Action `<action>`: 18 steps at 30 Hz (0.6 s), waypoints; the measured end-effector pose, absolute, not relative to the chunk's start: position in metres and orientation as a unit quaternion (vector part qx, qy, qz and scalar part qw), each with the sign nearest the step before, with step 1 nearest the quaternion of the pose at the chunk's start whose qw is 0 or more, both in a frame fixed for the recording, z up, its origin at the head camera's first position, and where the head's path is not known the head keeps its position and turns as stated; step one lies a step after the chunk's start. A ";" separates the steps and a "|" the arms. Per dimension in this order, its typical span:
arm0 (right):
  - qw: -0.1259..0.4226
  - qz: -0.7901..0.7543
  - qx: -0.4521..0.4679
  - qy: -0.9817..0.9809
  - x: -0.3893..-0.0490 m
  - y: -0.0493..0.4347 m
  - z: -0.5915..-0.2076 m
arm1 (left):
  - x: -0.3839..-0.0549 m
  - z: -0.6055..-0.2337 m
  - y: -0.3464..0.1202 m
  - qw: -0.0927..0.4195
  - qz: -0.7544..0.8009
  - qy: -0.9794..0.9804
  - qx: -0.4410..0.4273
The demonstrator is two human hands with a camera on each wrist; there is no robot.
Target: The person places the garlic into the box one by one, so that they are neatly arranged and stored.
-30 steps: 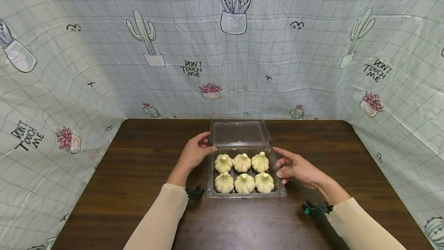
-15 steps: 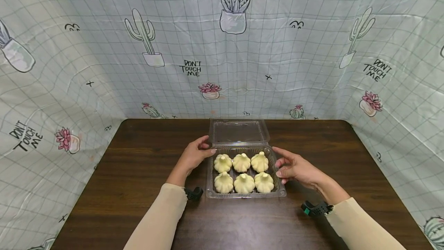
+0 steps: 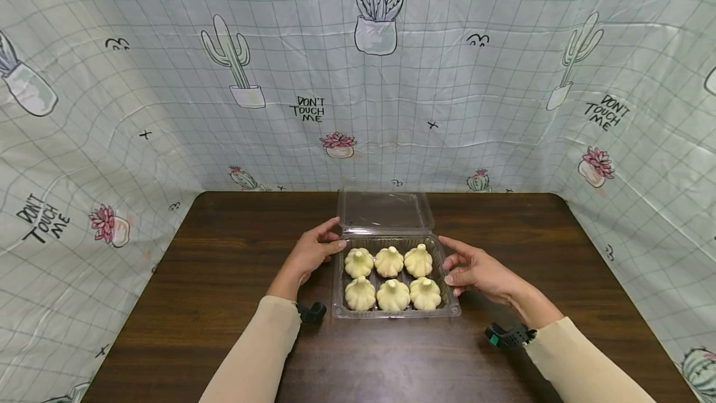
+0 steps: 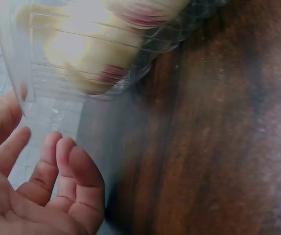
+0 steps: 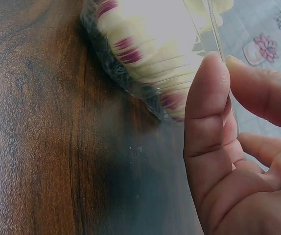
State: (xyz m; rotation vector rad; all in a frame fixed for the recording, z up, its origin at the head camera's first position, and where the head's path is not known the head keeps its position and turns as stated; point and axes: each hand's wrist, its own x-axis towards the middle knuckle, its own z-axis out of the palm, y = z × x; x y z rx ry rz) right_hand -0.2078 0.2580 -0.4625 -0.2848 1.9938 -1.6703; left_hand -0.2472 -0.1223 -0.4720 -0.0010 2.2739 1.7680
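A clear plastic clamshell container [image 3: 395,314] lies on the table with its hinged lid [image 3: 386,210] tipped back, away from the person. Inside its base sit several pale garlic bulbs [image 3: 393,295] in two rows, with purple streaks low on their sides in the wrist views. At the container's back left corner is my left hand [image 3: 304,258]; the thumb touches the rim and the other fingers reach out loosely, holding nothing. My right hand [image 3: 481,273] pinches the right rim between thumb and a finger [image 5: 209,93], while its index finger stretches toward the back right corner.
The dark brown wooden table [image 3: 235,266] runs out to both sides of the container. A pale gridded curtain [image 3: 380,117] with plant drawings hangs behind and at both sides. Each wrist wears a black strap [image 3: 510,335].
The far edge of the lid has risen slightly. My left hand has shifted slightly left and down along the container's corner; my right hand has stayed almost still.
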 end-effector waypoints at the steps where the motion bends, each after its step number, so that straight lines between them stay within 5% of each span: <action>1: 0.260 -0.616 -0.105 0.736 -0.208 0.258 -0.463 | -0.247 -0.473 -0.122 0.128 0.613 0.780 0.001; 18: 0.259 -0.620 -0.091 0.735 -0.205 0.257 -0.464 | -0.246 -0.483 -0.123 0.111 0.712 0.694 0.010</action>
